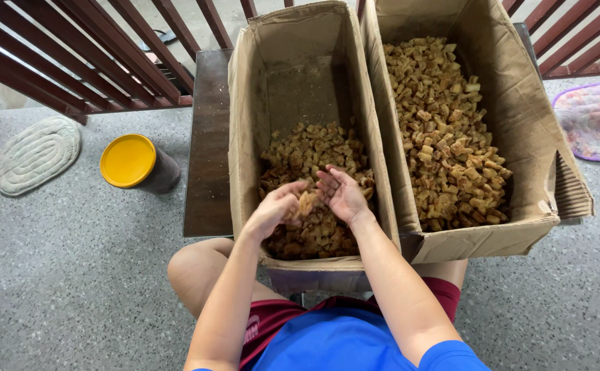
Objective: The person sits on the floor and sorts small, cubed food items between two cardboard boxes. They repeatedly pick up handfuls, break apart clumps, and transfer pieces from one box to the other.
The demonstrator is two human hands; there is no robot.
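Two cardboard boxes stand side by side on a dark wooden table (207,151), their inner walls touching. The left box (245,103) reaches the table's near edge and is partly filled with small brown fried pieces (314,154) heaped toward its near end, the far part of its floor bare. The right box (527,103) holds a deeper layer of paler, tan chunks (444,137) and overhangs the table's near right corner, with one corrugated flap hanging off its right side.

Both of the person's hands are inside the left box, above the heap near its near end. The left hand (272,209) is loosely cupped, fingers curled inward, and a few of the brown pieces (307,203) rest against its fingertips. The right hand (342,196) lies open with the palm turned toward the left hand and the fingers spread, clamped on nothing; the pieces sit between the two hands, touching the left one, and whether they touch the right palm cannot be told.

The person sits at the table's near edge in a blue shirt and dark red shorts, one bare knee under the left box.

On the grey speckled floor to the left of the table stands a dark jar with a yellow lid (129,161), and beyond it lies an oval grey mat (37,154). A patterned pink cloth (597,120) lies past the table's right edge. Dark red railings (73,62) run behind the table.
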